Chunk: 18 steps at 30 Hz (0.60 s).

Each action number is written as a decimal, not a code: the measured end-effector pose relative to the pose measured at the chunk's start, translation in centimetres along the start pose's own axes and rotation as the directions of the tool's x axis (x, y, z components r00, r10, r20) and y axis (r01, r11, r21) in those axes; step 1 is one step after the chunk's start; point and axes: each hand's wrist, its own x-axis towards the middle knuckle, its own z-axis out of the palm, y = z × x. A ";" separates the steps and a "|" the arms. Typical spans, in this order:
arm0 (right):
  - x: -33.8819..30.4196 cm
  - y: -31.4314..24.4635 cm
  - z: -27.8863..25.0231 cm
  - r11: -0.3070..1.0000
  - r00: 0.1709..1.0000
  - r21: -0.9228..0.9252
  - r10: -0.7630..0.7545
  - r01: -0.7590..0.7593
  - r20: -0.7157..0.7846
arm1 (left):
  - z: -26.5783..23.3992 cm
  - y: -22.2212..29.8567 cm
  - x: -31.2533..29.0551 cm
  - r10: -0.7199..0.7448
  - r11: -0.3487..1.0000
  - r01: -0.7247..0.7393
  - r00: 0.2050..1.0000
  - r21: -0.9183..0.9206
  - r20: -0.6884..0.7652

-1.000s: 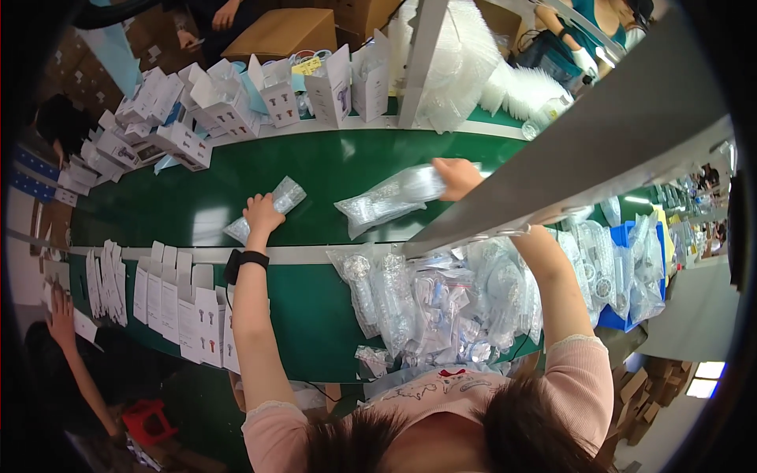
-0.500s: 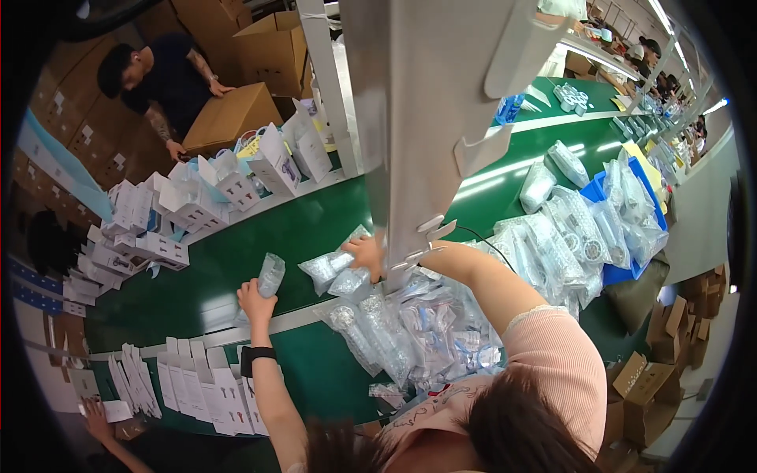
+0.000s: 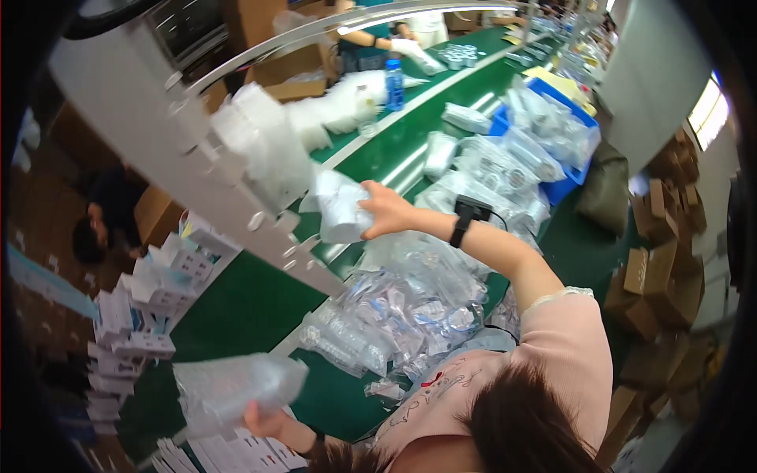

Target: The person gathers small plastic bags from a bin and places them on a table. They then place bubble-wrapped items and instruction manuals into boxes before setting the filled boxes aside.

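A slanting grey metal post (image 3: pixel 189 158) cuts across the bench between the two hands, hiding part of the green tabletop (image 3: pixel 229 315) behind it; just beyond it stands a bulky stack of white bubble-wrap sheets (image 3: pixel 264 146), and farther along a blue bottle (image 3: pixel 394 87) stands near a co-worker's white-gloved hand (image 3: pixel 408 49); near the person's body a loose heap of clear plastic bags (image 3: pixel 426 307) covers the bench, and a dark sack (image 3: pixel 603 189) rests beside the blue bin; the right hand (image 3: pixel 385 211) is closed round the side of a whitish bubble-wrapped packet (image 3: pixel 339 209), held up just beside the post; the left hand (image 3: pixel 268 419) grips the near end of a blurred clear bubble-wrapped packet (image 3: pixel 236 386) over the lower left of the bench, close to white printed cartons (image 3: pixel 229 453); as for containers, the blue bin (image 3: pixel 564 191) is heaped with bubble-wrapped packages, some rising above its rim; upright white boxes (image 3: pixel 169 272) with raised flaps crowd the far left edge, their insides too small to make out; brown cardboard boxes (image 3: pixel 670 276) are piled at the right, well apart from both hands.
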 end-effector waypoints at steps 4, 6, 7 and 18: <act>-10.3 1.6 -7.3 0.935 0.920 0.168 0.341 -0.312 -0.191 | 3.0 -1.7 -4.9 -0.427 0.891 0.434 0.901 -0.129 0.080; -15.4 2.4 -10.9 0.886 0.857 0.251 0.449 -0.390 -0.253 | 6.8 -2.8 -6.5 -0.623 0.685 0.717 0.670 -0.133 0.405; -18.0 3.9 -12.4 0.858 0.814 0.258 0.507 -0.445 -0.283 | 9.8 -3.2 -7.7 -0.699 0.638 0.768 0.612 -0.065 0.369; -29.0 27.9 -33.0 0.380 0.173 0.230 0.776 -0.896 -0.606 | 21.7 -9.1 -17.7 -0.938 0.282 0.954 0.252 0.101 0.236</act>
